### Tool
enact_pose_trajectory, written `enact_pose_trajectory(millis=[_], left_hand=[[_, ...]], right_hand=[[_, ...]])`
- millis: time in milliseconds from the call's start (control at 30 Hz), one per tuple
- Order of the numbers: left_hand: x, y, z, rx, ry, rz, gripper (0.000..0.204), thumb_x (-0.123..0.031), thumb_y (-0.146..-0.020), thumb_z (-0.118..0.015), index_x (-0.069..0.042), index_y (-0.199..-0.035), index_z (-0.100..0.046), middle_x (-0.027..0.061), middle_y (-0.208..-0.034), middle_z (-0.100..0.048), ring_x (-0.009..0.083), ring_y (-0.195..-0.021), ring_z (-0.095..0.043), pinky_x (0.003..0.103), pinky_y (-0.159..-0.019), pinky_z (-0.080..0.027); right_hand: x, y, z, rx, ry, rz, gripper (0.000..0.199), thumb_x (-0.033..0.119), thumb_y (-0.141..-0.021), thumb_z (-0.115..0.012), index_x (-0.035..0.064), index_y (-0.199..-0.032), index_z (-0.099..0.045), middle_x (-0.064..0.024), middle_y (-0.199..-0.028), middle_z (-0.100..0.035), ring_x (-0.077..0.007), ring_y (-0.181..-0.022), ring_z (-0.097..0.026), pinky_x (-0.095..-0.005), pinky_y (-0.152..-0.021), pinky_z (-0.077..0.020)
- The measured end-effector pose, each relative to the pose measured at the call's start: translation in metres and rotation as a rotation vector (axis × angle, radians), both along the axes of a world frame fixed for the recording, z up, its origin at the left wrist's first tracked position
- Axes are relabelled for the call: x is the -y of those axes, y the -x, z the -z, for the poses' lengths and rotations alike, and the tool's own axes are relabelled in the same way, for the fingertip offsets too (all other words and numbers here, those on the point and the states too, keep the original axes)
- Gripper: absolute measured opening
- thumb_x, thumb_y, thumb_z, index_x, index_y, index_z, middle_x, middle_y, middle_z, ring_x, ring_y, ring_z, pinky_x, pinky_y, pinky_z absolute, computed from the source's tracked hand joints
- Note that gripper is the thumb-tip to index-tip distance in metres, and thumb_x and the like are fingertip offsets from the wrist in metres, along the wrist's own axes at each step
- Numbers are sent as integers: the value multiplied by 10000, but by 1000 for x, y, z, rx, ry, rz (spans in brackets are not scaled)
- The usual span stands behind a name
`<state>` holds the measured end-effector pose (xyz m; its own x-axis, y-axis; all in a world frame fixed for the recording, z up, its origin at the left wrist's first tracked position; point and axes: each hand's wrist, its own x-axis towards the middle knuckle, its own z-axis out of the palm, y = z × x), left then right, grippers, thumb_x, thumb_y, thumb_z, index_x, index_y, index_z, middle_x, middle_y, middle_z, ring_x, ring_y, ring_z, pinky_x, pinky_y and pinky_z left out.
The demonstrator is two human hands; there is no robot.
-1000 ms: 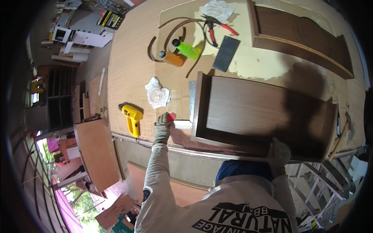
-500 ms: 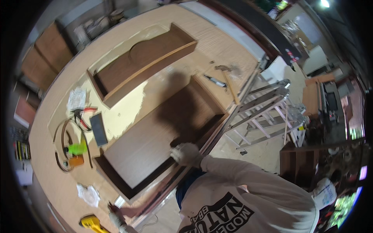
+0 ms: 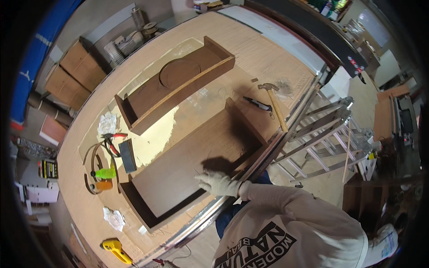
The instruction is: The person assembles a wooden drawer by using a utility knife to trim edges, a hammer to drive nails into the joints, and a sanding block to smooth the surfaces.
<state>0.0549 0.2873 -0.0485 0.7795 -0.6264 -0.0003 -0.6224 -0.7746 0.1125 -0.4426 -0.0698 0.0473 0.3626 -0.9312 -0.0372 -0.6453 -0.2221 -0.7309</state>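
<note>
My right hand [image 3: 219, 183], in a pale work glove, reaches over the near wall of a long shallow brown wooden box [image 3: 172, 185]. Its fingers are stretched out above the box's floor. Only part of my left hand [image 3: 169, 264] shows, at the lower edge, with a small dark red thing [image 3: 157, 261] at its fingertips; the kind cannot be told. A second brown wooden box [image 3: 178, 94], with a curved strip inside, lies farther off on the worktable [image 3: 277, 58]. A yellow heat gun [image 3: 115, 248] rests at the near left of the table.
A hammer [image 3: 275, 107] and a black-and-grey hand tool [image 3: 258, 103] lie at the right. Left are red-handled pliers [image 3: 109, 142], a dark flat block [image 3: 127, 155], green [image 3: 105, 173] and orange [image 3: 103, 185] bottles and crumpled paper [image 3: 114, 219]. An aluminium stepladder [image 3: 317, 134] stands beside the table.
My left hand has drawn back from the table's near left toward the lower edge. My right hand's fingers have stretched out over the box. The whole view has shifted.
</note>
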Motion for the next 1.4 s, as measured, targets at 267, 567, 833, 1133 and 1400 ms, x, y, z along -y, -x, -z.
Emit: enact_pose_trajectory(millis=[267, 567, 833, 1133, 1400], left_hand=[[-78, 308, 8, -896, 757, -995, 198, -277, -972, -668, -81, -980, -642, 59, -719, -652, 186, -600, -601, 341, -576, -485], [-96, 579, -11, -677, -69, -743, 559, -511, -992, -637, 4, -798, -737, 112, -662, -694, 225, -518, -648, 376, -456, -501], [-72, 613, -42, -721, 303, -976, 492, -452, -1025, -629, -3, -824, -646, 113, -607, -646, 197, -414, -579, 334, -370, -437], [53, 595, -129, -1061, 1040, -742, 328, -253, -1004, -717, -14, -1229, -707, 143, -975, -763, 183, -626, -676, 288, -545, -536], [114, 600, -134, -1168, 1276, -532, 492, -163, -1012, -682, 23, -1451, -557, 137, -1169, -750, 169, -728, -692, 300, -629, -557]], right_hand=[[105, 264, -31, -50, 652, 438, 224, 143, -991, -629, 31, -1170, -702, -199, -1048, -706, -403, -947, -651, -487, -831, -522], [110, 394, 60, 59, 125, 238, 363, 189, -990, -700, 77, -1335, -674, -162, -1086, -739, -280, -1033, -712, -382, -913, -553], [165, 477, 110, -474, 395, 487, 613, 298, -870, -771, 1, -1368, -570, -230, -1263, -667, -433, -1181, -601, -503, -1043, -465], [197, 501, 123, -277, 294, 255, 932, 190, -847, -785, -68, -1593, -289, -279, -1619, -390, -387, -1509, -361, -394, -1267, -246], [225, 531, 132, -167, -201, 195, 744, 51, -877, -690, -86, -1522, -346, -281, -1507, -506, -401, -1382, -524, -414, -1146, -418]])
